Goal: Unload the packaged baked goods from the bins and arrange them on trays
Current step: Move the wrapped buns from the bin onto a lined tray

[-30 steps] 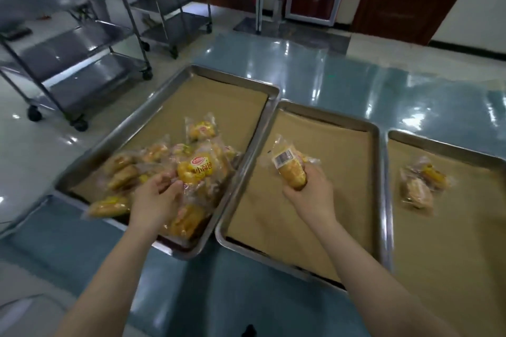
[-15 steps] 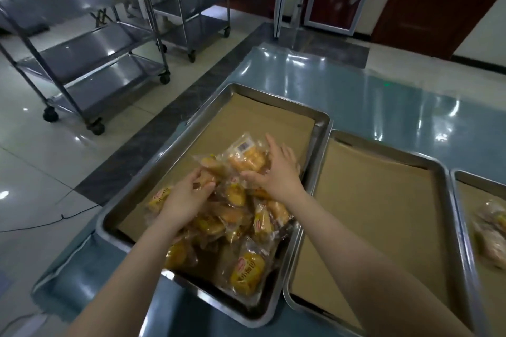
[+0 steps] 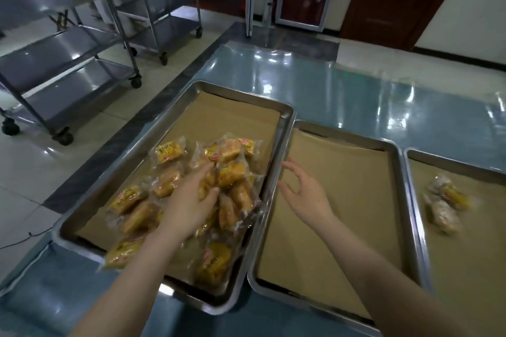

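Observation:
A heap of clear-wrapped yellow cakes (image 3: 230, 172) lies in the left steel tray (image 3: 241, 96), which is lined with brown paper. My left hand (image 3: 191, 200) rests on the heap, its fingers curled around a packet in the middle. Over the left edge of the bare middle tray (image 3: 394, 150) hovers my right hand (image 3: 304, 194), fingers spread and holding nothing. Two packets (image 3: 443, 202) lie together in the right tray (image 3: 419, 153).
The three trays sit side by side on a glossy blue-grey table (image 3: 342, 85). Two steel wheeled carts (image 3: 68, 46) stand on the tiled floor to the left. A door and a glass-panelled frame are at the back.
My right hand put its packet on the heap in the left tray, then drew back empty over the middle tray. My left hand has stayed on the heap. The view swung left.

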Tool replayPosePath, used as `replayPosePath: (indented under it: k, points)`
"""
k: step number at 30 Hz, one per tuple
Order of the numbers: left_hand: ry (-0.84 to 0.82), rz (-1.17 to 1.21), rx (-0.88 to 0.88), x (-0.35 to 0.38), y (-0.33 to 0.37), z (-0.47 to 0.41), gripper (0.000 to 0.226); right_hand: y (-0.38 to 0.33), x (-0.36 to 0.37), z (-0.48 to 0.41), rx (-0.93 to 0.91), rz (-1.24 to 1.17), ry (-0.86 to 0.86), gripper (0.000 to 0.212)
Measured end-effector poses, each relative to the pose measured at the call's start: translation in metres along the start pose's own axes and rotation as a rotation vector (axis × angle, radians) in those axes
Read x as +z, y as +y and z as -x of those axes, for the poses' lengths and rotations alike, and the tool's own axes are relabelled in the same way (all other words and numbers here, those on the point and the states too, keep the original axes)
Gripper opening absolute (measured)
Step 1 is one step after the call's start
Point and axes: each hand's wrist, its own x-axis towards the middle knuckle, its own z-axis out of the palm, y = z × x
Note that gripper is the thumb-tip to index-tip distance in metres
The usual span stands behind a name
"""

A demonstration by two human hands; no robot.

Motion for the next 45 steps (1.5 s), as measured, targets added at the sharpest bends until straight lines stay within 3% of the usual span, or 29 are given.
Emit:
replayPosePath:
  k: [15,19,23,27,32,36,40,45]
  points:
    - [-0.147,-0.049,0.099,0.163,0.127,0.023,0.048,0.222,-0.183,0.082,0.320,0.062,0.390,0.031]
    - [-0.154,-0.073,0.049,0.198,0.151,0.027,0.047,0.280,-0.216,0.065,0.469,0.061,0.342,0.048]
    - [-0.186,-0.088,0.001,0.217,0.165,0.036,0.049,0.309,-0.226,0.040,0.595,0.146,0.132,0.082]
    - [-0.196,-0.104,-0.029,0.219,0.165,0.042,0.050,0.311,-0.212,0.033,0.595,0.348,-0.031,0.085]
    - [-0.190,-0.100,-0.032,0.217,0.155,0.049,0.048,0.302,-0.201,0.062,0.487,0.369,0.172,0.044]
    - [-0.176,-0.063,-0.016,0.211,0.142,0.052,0.047,0.288,-0.211,0.081,0.442,0.127,0.302,0.027]
    - [-0.148,-0.041,-0.026,0.193,0.123,0.053,0.043,0.226,-0.201,0.084,0.341,-0.066,0.479,0.023]
    - [-0.119,-0.042,0.003,0.148,0.088,0.052,0.041,0.125,-0.136,0.087,0.175,-0.166,0.303,0.030]
